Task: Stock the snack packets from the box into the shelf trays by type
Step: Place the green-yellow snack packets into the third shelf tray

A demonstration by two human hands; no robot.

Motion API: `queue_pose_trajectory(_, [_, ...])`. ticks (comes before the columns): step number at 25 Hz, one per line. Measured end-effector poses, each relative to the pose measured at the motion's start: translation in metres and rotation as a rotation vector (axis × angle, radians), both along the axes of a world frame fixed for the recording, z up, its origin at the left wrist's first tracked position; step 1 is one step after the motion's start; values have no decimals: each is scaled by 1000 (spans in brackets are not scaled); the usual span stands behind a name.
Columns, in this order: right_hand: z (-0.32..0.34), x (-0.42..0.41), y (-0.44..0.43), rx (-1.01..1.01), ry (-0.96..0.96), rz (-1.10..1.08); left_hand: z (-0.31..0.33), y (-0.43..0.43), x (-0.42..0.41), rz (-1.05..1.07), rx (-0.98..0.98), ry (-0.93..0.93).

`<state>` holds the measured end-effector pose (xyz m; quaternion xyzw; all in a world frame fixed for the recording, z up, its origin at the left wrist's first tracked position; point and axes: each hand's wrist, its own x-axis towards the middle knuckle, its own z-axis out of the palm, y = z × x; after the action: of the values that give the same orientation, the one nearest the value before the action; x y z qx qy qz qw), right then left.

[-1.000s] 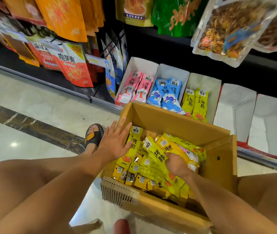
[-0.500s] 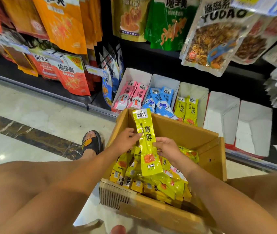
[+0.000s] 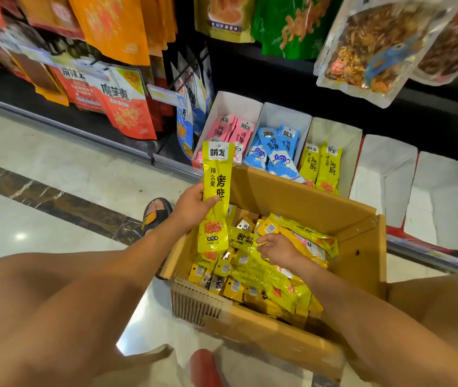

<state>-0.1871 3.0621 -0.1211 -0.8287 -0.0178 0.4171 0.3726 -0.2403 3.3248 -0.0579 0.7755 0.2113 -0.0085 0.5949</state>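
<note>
Since half a second ago the right hand (image 3: 279, 250) has let go of the lifted yellow packet (image 3: 216, 177) and dropped back into the box (image 3: 292, 198), so the left hand (image 3: 193, 209) alone holds that packet upright above the box's near-left corner, thumb across its front and fingers curled behind. The right hand lies on the heap of yellow packets (image 3: 264, 277), fingertips reaching onto one of them; I cannot tell whether it has pinched it. On the shelf beyond the box, the yellow tray (image 3: 336, 132) holds only two packets, while the pink tray (image 3: 230, 103) and blue tray (image 3: 283, 114) beside it each carry a few. Two white trays (image 3: 384, 174) further right look unfilled. With the box so full, I judge the stocking barely begun, most of it yellow and bound for the third tray.
</note>
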Motion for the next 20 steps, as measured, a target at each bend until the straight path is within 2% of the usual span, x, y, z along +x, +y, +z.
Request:
queue_pose_trajectory(4, [-47, -25, -30, -322, -198, 559, -6, 12, -7, 11, 31, -25])
queue_pose_trajectory(8, [-70, -47, -39, -505, -270, 790, -14, 18, -5, 29, 2, -41])
queue_pose_trajectory(13, [-73, -60, -26, -681, -427, 912, -17, 16, -4, 89, -50, -38])
queue_pose_trajectory(16, [-67, -61, -20, -717, -516, 934, -18, 16, -3, 93, -69, -30])
queue_pose_trajectory(18, [-62, -53, -18, -678, -472, 899, -18, 16, -4, 95, -74, -23])
queue_pose_trajectory(20, [-57, -40, -17, -566, -307, 699, -16, 15, -3, 100, -83, -11])
